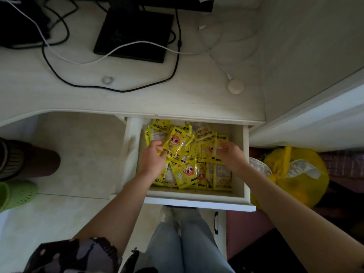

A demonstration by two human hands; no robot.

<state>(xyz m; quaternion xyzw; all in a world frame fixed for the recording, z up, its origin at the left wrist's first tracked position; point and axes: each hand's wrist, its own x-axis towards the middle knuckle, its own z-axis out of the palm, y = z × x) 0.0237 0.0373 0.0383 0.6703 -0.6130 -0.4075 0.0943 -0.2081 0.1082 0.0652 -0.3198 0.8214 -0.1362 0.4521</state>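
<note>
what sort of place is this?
Probably a home study or bedroom: a white desk with a monitor base and cables, its drawer open and full of yellow packets that the left hand and right hand grip.

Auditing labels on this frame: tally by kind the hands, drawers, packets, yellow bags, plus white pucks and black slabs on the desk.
Hands: 2, left hand, right hand
Open drawer: 1
Yellow packets: over 10, heaped, exact count unclear
Yellow bag: 1
Round white puck: 1
Black flat slab: 1
Total: 6, plus the packets
</note>
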